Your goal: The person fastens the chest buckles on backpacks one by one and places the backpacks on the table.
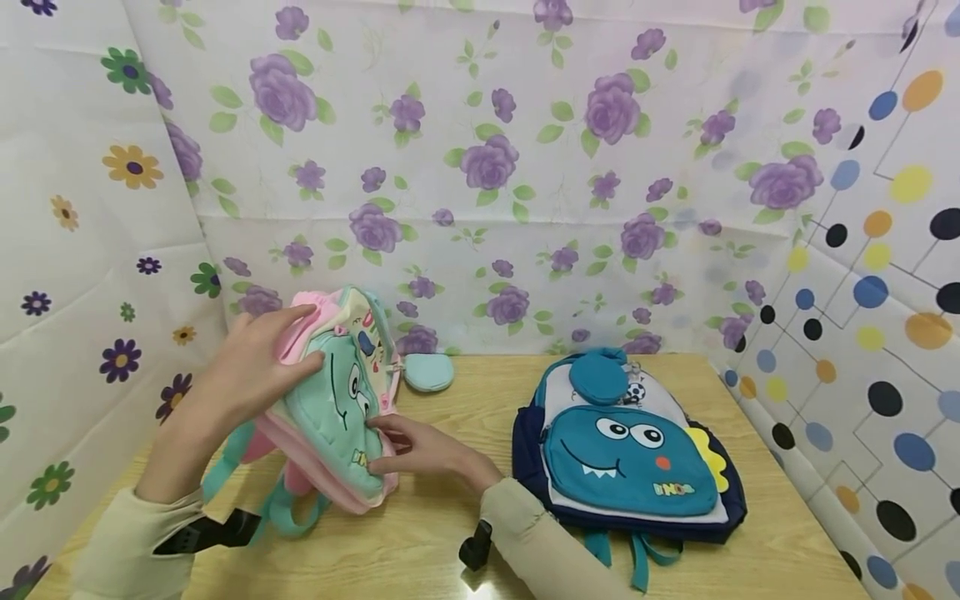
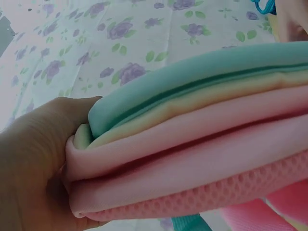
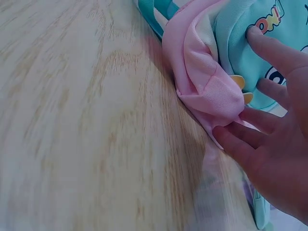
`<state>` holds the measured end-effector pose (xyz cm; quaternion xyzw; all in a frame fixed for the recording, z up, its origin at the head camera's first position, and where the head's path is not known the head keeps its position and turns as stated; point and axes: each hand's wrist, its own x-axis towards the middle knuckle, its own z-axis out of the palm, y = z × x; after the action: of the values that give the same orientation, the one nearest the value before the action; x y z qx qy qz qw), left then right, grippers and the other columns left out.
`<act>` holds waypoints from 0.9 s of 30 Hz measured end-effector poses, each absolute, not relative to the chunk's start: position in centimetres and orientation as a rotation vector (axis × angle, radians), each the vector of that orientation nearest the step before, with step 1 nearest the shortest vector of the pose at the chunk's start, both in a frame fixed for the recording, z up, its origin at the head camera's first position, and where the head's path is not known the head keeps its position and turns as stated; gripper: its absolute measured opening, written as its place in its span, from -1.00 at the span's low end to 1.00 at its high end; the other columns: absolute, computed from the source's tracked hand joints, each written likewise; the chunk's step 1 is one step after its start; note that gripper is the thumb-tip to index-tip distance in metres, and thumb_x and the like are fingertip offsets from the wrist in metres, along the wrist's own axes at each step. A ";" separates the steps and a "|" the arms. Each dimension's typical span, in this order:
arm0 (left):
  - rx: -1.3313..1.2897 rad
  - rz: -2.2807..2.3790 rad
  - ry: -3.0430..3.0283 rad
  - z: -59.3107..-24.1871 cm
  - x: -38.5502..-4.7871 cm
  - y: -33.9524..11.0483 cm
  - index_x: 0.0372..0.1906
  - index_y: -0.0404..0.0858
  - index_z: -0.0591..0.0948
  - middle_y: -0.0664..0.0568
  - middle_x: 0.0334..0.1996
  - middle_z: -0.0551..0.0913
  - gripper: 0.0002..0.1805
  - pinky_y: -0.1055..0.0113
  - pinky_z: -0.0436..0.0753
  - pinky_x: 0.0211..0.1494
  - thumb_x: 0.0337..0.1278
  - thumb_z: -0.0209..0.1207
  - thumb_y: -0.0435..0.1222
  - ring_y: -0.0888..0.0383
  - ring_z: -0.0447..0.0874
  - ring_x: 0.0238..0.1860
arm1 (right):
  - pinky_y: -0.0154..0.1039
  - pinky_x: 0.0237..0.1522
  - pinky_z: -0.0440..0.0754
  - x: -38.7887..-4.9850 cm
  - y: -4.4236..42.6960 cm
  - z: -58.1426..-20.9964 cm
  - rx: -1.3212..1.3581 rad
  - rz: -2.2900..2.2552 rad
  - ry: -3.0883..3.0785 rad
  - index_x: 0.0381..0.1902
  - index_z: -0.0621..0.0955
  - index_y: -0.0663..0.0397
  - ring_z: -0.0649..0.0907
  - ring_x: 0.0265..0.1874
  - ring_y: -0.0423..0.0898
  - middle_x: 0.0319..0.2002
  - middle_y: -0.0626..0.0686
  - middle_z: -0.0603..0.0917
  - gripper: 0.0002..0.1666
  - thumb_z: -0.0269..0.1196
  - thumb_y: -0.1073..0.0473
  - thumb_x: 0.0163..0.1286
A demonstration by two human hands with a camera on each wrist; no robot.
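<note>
Left hand [image 1: 251,362] is gripping the pastel backpack [image 1: 330,425], right hand [image 1: 431,450] is touching its side

From my distant post I am beginning with the fingers. On the left, the thumb is lying over the front edge and the fingers are going behind the padded back, so this hand is holding the bag firmly. On the right, the fingers are standing wide apart; the thumb is touching the front pocket [image 3: 240,57] near its lettering, and other fingertips are resting on the pink side. I am not seeing any closed grip there.

The backpack is leaning, tilted, at the left part of the table [image 1: 450,550], and its straps [image 1: 288,508] are hanging below. Just beside it, the mint pouch [image 1: 429,372] is lying on the wood. Farther to the right, the blue backpack [image 1: 630,450] is resting with its face upward.

I am judging that the step in hand is to steady the bag and set its angle. In my opinion, the next move is calling for a firm left hold, while the right fingers should support the lower side more fully. The loose straps may be catching underneath, so I am advising slow, even handling with 2 hands.
</note>
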<state>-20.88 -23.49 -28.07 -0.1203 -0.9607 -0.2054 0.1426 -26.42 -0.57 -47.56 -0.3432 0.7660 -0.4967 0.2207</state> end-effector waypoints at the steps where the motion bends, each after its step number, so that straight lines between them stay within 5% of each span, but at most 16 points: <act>1: -0.344 -0.587 -2.770 -28.0 -20.9 -23.3 0.43 -0.24 0.37 -0.29 0.35 0.45 -0.25 -0.27 0.40 0.14 0.22 0.23 0.01 -0.29 0.31 0.17 | -0.31 0.38 0.39 -26.4 -0.6 -47.5 -0.945 -1.378 2.111 0.48 0.29 -0.33 0.37 0.44 -0.14 0.47 -0.21 0.31 -0.20 0.34 -0.05 0.35; 8: -0.324 -0.523 -2.776 -27.5 -21.0 -22.4 0.42 -0.24 0.39 -0.29 0.32 0.48 -0.29 -0.16 0.43 -0.02 0.23 0.19 -0.03 -0.21 0.30 0.05 | -0.32 0.37 0.40 -26.2 -1.2 -47.5 -0.939 -1.414 2.097 0.49 0.28 -0.29 0.38 0.43 -0.13 0.47 -0.22 0.31 -0.18 0.34 -0.05 0.35; 18: -0.336 -0.431 -2.757 -27.4 -21.5 -22.7 0.37 -0.28 0.42 -0.37 0.25 0.50 -0.35 -0.18 0.43 -0.02 0.21 0.19 -0.11 -0.24 0.30 0.00 | -0.26 0.37 0.42 -26.2 -0.4 -47.4 -0.934 -1.367 2.158 0.49 0.27 -0.35 0.40 0.43 -0.01 0.50 -0.16 0.26 -0.26 0.26 -0.07 0.42; 27: -0.331 -0.399 -2.780 -26.9 -21.5 -22.6 0.39 -0.26 0.40 -0.40 0.26 0.48 -0.35 -0.28 0.40 0.09 0.22 0.18 -0.13 -0.30 0.30 0.11 | -0.33 0.22 0.53 -26.0 0.3 -46.4 -1.003 -1.354 2.214 0.49 0.29 -0.18 0.51 0.32 0.03 0.45 -0.11 0.35 -0.24 0.27 -0.08 0.42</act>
<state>-21.47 -22.60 -26.93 -0.1156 -0.9710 -0.1392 0.1562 -25.97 0.30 -46.35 -0.3547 0.7830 -0.4788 0.1785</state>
